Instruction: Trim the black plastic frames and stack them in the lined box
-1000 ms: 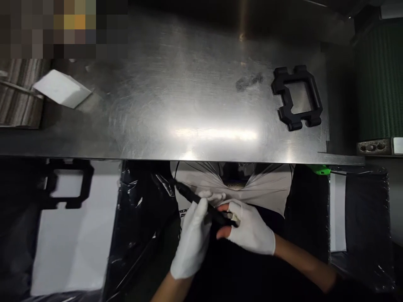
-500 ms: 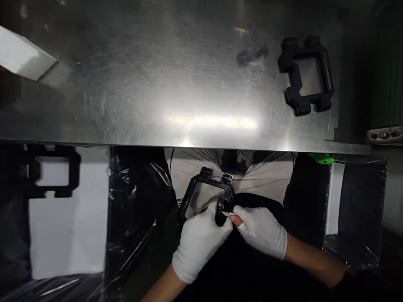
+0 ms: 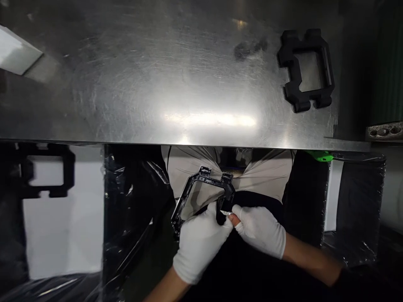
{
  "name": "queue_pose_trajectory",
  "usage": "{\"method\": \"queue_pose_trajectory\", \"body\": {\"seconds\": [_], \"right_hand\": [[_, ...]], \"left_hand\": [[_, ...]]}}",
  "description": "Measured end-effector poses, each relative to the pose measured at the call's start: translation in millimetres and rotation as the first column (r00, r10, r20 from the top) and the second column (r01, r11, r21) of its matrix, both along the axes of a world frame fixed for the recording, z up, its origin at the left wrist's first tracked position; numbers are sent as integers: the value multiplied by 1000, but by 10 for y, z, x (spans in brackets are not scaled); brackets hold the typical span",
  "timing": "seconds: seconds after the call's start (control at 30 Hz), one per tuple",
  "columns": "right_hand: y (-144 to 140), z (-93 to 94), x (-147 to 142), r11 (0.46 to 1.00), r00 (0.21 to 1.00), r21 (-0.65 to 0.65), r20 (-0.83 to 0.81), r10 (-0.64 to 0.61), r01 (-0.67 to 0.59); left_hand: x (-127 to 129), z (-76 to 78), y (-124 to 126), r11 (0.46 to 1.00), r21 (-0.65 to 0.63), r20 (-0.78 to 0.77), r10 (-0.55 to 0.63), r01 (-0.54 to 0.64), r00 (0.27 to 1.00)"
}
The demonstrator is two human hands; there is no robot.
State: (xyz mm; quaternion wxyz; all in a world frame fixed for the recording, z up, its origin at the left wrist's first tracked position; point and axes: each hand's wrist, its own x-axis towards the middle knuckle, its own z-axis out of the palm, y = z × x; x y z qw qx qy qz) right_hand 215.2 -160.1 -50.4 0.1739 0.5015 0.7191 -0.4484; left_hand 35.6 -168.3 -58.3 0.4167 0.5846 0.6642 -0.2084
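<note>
So my left hand (image 3: pixel 200 243) and right hand (image 3: pixel 261 230) both pinch the thin black frame (image 3: pixel 201 184), held just above them, below the steel table (image 3: pixel 157 92) edge. Chunky black bracket (image 3: pixel 307 69) sits far up-right.

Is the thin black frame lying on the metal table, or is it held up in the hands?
Held up. The thin black frame is below the metal table edge; the left hand and right hand grip its lower corner.

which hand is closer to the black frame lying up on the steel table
Right. The right hand sits below the table edge, more nearly under the black frame on the table; the left hand is further left. Both grip a thin black frame in the lap.
</note>
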Motion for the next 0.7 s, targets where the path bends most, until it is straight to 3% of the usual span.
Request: {"method": "queue_pose_trajectory", "body": {"seconds": [0.37, 0.5, 0.6, 0.7], "right_hand": [[-188, -89, -76, 996, 996, 76, 75, -48, 43], [-174, -72, -54, 995, 994, 34, 37, -100, 99], [-133, -66, -3, 979, 979, -23, -35, -201, 201], [-85, -91, 126, 906, 894, -82, -145, -424, 416]], "left_hand": [[32, -34, -69, 998, 46, -91, -37, 41, 995], [56, 1, -68, 998, 53, -100, -24, 30, 995], [88, -14, -21, 999, 41, -98, 35, -31, 995], [41, -41, 35, 991, 62, -59, 126, -122, 990]]}}
